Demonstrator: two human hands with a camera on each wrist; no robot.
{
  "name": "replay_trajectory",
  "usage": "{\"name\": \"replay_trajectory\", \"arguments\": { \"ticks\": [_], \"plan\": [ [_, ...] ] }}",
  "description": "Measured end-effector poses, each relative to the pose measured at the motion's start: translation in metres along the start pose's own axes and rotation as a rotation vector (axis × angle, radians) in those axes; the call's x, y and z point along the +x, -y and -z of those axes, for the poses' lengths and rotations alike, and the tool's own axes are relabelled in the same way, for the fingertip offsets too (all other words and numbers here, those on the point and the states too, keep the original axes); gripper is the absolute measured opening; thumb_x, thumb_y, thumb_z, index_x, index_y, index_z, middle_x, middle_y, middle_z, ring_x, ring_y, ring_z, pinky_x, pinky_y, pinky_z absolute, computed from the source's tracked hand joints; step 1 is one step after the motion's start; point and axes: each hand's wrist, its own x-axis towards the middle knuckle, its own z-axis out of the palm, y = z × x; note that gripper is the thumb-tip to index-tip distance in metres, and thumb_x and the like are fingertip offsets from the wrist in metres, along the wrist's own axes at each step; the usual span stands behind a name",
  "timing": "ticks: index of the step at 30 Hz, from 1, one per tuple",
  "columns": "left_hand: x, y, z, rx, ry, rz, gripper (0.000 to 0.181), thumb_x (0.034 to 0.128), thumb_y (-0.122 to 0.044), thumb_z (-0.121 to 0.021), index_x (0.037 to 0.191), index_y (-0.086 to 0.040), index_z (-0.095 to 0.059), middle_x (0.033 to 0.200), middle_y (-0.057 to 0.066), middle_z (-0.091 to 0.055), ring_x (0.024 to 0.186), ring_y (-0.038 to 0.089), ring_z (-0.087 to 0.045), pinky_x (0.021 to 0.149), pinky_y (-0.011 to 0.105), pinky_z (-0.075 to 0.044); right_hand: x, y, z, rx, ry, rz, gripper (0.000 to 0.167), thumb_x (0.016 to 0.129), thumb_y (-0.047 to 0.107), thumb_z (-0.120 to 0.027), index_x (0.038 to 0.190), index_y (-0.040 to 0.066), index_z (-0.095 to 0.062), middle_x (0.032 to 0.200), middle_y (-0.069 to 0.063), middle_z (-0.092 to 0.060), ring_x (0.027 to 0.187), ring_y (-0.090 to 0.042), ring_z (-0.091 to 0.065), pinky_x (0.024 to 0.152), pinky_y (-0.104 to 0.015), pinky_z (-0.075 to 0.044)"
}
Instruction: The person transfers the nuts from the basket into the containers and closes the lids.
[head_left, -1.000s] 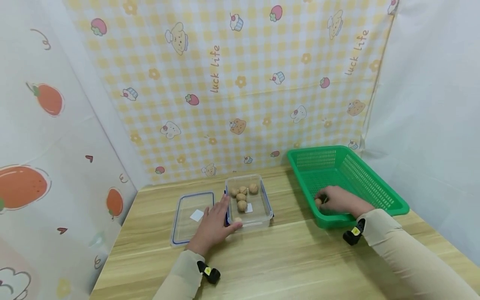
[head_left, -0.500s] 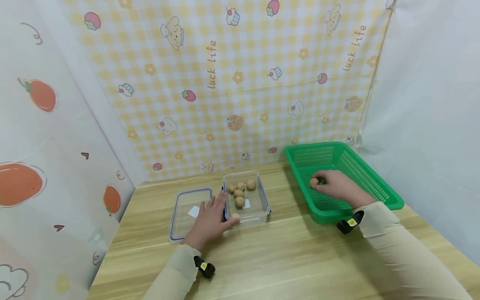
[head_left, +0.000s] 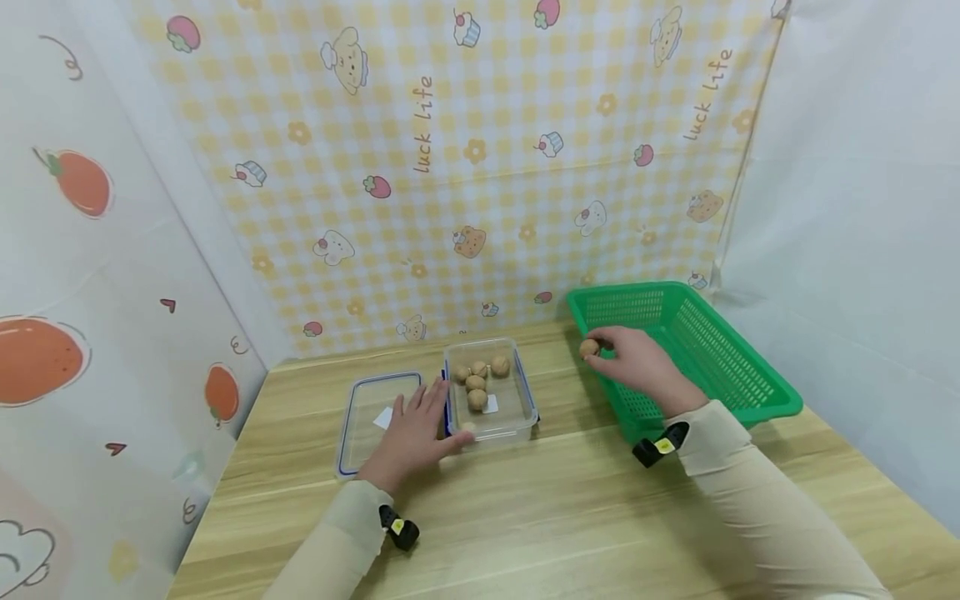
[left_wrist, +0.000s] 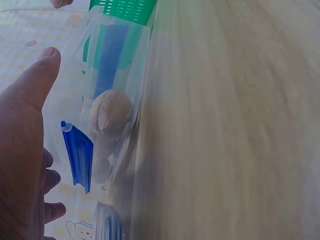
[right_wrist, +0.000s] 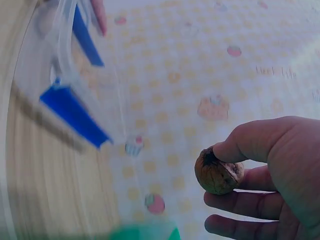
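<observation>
A walnut [right_wrist: 218,172] with a dark patch on its shell is pinched between the thumb and fingers of my right hand [head_left: 637,365]. That hand hovers over the left rim of the green basket [head_left: 731,367]. My left hand [head_left: 411,437] rests with spread fingers at the left side and near corner of a clear plastic box [head_left: 517,425]. Inside the box lie several walnuts [head_left: 477,400], one of them partly hidden by the near wall and my thumb. Blue locking flaps [left_wrist: 79,157] hang outward from the box's sides.
Left of the box a clear lid [head_left: 352,425] with a blue seal lies flat, partly under my left hand. The wooden table [head_left: 525,525] meets a checked cloth backdrop [head_left: 495,217] at the back. White cloth walls stand at both sides.
My right hand has risen out of the green basket with the walnut and moved left to the rim. The left hand stays at the box. The head view has shifted slightly.
</observation>
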Motion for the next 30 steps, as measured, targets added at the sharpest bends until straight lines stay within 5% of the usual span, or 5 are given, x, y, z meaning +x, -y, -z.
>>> {"name": "replay_trajectory", "arguments": {
  "ticks": [17,26,30],
  "plan": [
    [-0.012,0.023,0.011,0.008,-0.047,0.026,0.103,0.0918,-0.075,-0.048,0.163,-0.009,-0.014,0.169,0.009,-0.011,0.153,0.04,-0.017,0.117,0.069,-0.008,0.024,0.061,-0.054,0.025,0.026,0.052,0.044,0.096,0.026,-0.069,0.135,0.007,-0.065,0.124,-0.011,-0.07,0.114,-0.029,-0.065,0.091,-0.048,-0.054],
    [-0.033,0.048,0.015,-0.008,-0.063,0.079,0.098,0.0943,-0.064,-0.056,0.161,-0.003,-0.02,0.167,0.016,-0.018,0.15,0.046,-0.019,0.115,0.073,-0.007,0.034,0.07,-0.094,0.055,0.064,0.1,0.034,0.094,0.024,-0.071,0.125,0.008,-0.07,0.114,-0.007,-0.072,0.101,-0.024,-0.066,0.084,-0.042,-0.055],
    [-0.042,0.062,0.016,-0.01,-0.081,0.113,0.097,0.0951,-0.063,-0.056,0.161,-0.003,-0.02,0.167,0.017,-0.019,0.15,0.047,-0.019,0.114,0.074,-0.006,0.037,0.07,-0.109,0.08,0.077,0.099,0.017,0.094,0.023,-0.071,0.109,0.013,-0.071,0.102,-0.001,-0.07,0.086,-0.018,-0.063,0.075,-0.036,-0.052]
  ]
}}
